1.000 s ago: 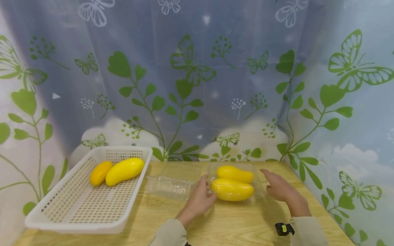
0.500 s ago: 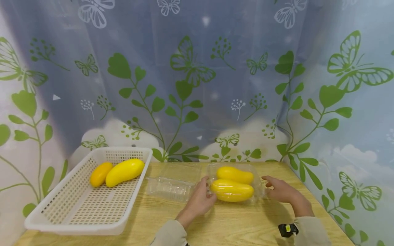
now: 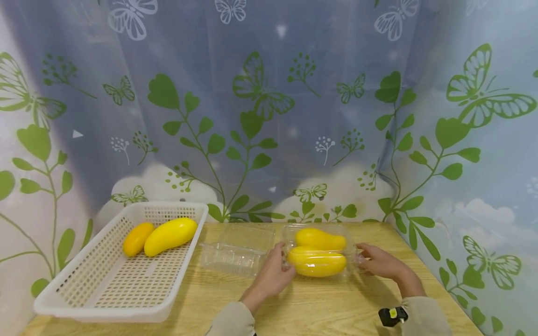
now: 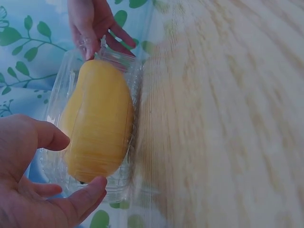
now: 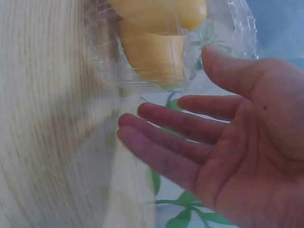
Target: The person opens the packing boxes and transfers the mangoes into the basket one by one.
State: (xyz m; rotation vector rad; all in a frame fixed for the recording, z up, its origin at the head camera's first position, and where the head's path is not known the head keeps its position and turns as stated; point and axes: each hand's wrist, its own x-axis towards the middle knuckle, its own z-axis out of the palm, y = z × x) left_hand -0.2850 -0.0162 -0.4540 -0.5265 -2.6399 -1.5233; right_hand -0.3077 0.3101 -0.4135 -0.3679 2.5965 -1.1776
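Two yellow mangoes lie side by side inside a clear plastic clamshell box (image 3: 350,232). The nearer mango (image 3: 317,264) and the farther mango (image 3: 320,238) show through the plastic. At the box's left end is my left hand (image 3: 272,273), its thumb and fingers spread wide with the fingertips right at the plastic. My right hand (image 3: 381,264) is at the right end, fingertips close to the box edge. In the right wrist view its fingers (image 5: 164,123) are extended beside the box, the thumb nearest the rim, with nothing gripped.
A second clear plastic box (image 3: 235,256) lies unfolded just left of my left hand. Further left, a white perforated basket (image 3: 168,298) holds an orange-yellow mango (image 3: 138,239) and a yellow mango (image 3: 171,236). A printed curtain (image 3: 269,154) hangs behind the wooden table (image 3: 311,308).
My right hand has shifted slightly, its extended index finger lowering toward the box's right edge. The left hand has stayed at the box's left end, and the mangoes keep their places.
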